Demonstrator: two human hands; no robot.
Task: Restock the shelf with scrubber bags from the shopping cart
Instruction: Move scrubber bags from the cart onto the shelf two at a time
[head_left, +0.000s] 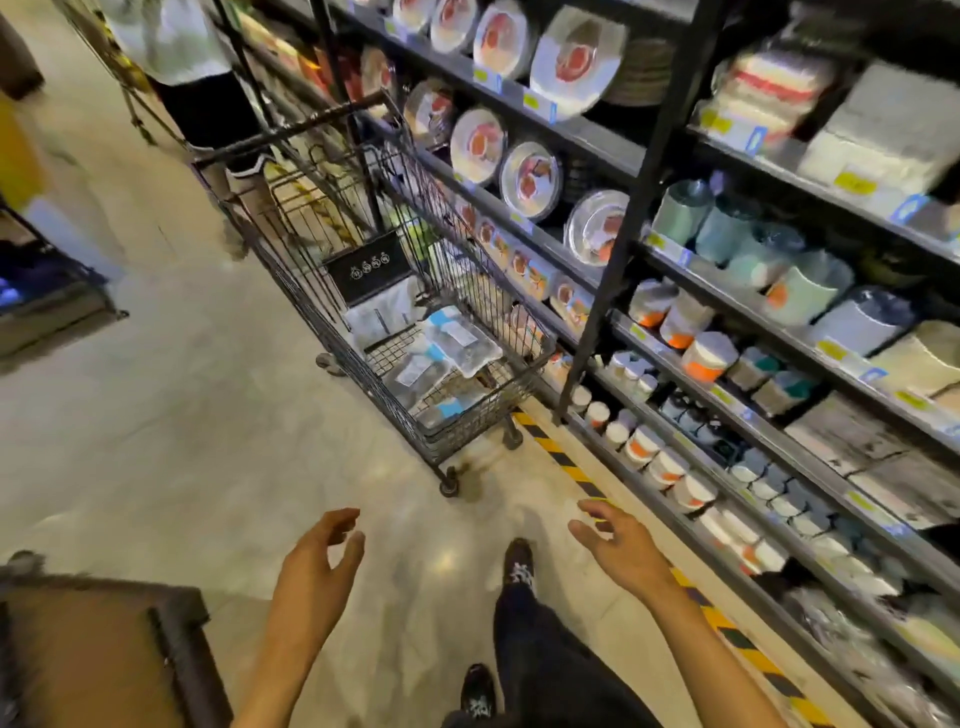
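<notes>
Black cart (470, 413), black shelf (631, 208), yellow-and-black striped tape (566, 467) (cream floor (208, 441))

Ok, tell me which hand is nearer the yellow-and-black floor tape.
Right. The right hand hangs just above the floor tape, overlapping it in view; the left hand is well off to its left, over plain floor.

Striped floor tape (566, 470) lies below packaged plates (478, 140).
</notes>
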